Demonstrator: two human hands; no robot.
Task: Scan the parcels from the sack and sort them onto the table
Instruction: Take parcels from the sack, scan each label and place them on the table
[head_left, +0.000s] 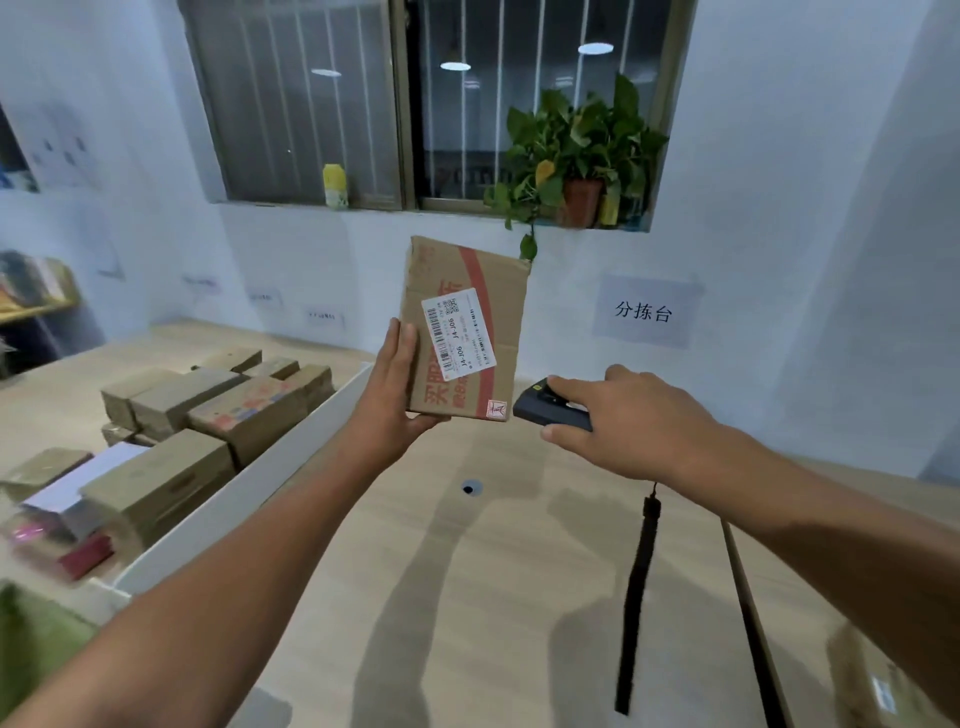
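My left hand (393, 393) grips a brown cardboard parcel (483, 280) upright above the wooden table (467, 571), thumb along its left edge and fingers under its bottom. A white barcode label (457, 336) faces me. My right hand (618, 421) holds a small black scanner (540, 405) just right of the parcel's lower corner, its front end toward the parcel. A black wrist strap (636, 597) hangs down from the scanner hand.
Several brown cardboard parcels (218, 405) lie grouped on the table's left section behind a white divider (244, 483). A potted plant (576, 156) and a yellow bottle (335, 184) stand on the window sill. Another parcel (872, 670) lies at the lower right.
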